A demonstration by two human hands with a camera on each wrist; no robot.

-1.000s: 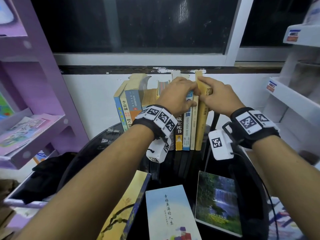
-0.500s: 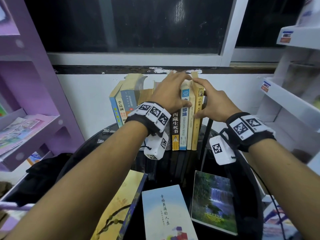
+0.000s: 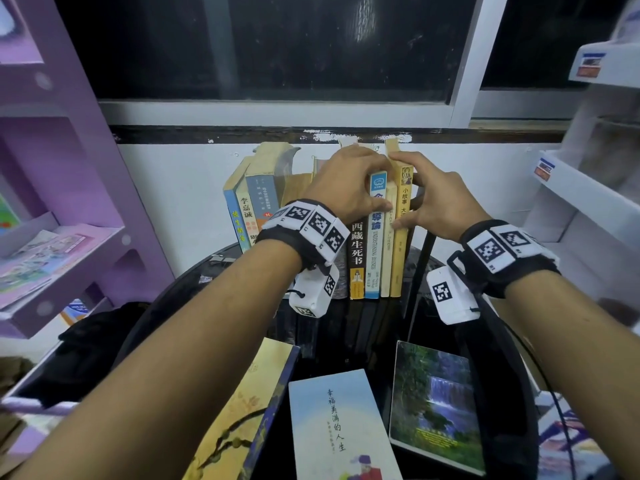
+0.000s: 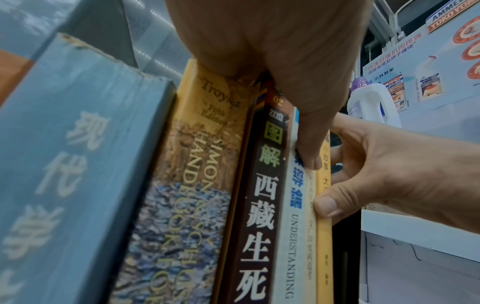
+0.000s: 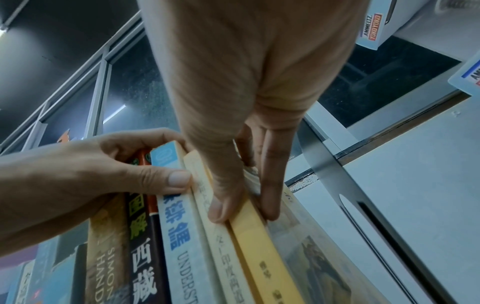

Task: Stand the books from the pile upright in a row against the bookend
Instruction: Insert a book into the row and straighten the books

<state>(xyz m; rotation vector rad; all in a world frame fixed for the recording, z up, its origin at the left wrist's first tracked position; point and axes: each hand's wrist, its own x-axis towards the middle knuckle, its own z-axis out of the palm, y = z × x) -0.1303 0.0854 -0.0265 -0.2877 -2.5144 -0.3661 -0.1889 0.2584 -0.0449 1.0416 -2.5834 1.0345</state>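
Note:
A row of upright books stands at the back of the black round table (image 3: 374,327). The yellow book (image 3: 398,258) is the rightmost, next to the black bookend (image 3: 423,258). My right hand (image 3: 410,206) pinches this yellow book (image 5: 259,236), thumb at its spine and fingers on its right cover. Draped over the book tops, my left hand (image 3: 367,188) presses its thumb on the blue-and-white book (image 3: 375,251), gripping it. The pile lies flat at the front: a yellow-covered book (image 3: 242,410), a pale blue one (image 3: 339,431) and a waterfall-covered one (image 3: 433,403).
A purple shelf unit (image 3: 69,216) stands at the left and white display shelves (image 3: 588,202) at the right. A white wall and dark window lie right behind the row. A dark cloth (image 3: 90,334) sits left of the table.
My right hand has slid from the top of the yellow book down to its spine. The left hand's thumb has come onto the blue-and-white spine. The row stands closed up.

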